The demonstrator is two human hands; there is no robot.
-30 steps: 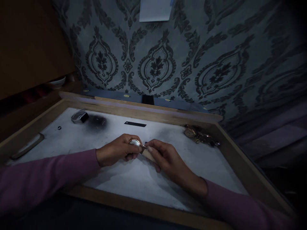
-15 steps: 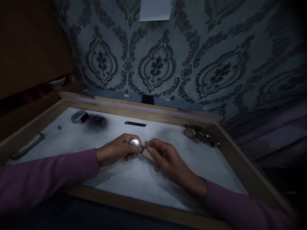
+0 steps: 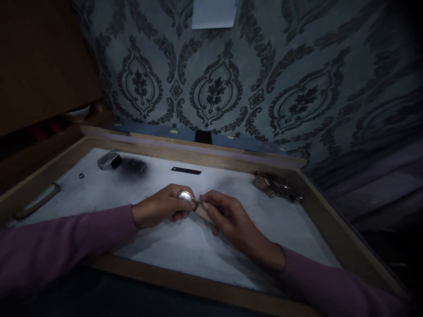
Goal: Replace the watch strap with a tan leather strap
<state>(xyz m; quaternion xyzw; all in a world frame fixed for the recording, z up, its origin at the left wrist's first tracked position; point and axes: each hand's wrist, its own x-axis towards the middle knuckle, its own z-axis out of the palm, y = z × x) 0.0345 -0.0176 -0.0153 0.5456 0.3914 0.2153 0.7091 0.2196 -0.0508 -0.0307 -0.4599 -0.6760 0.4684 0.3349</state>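
- Left hand, reaching inward, fingers curled, is clamped on a round, shiny metal watch over the white worktop's middle.
- Right hand, angled inward, grips a flat tan strip beside it.
- Purple sleeves; brown wooden rim around the worktop.

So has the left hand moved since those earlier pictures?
No, no visible shift: the left hand, gripping the round shiny piece, keeps its place against the black strip.
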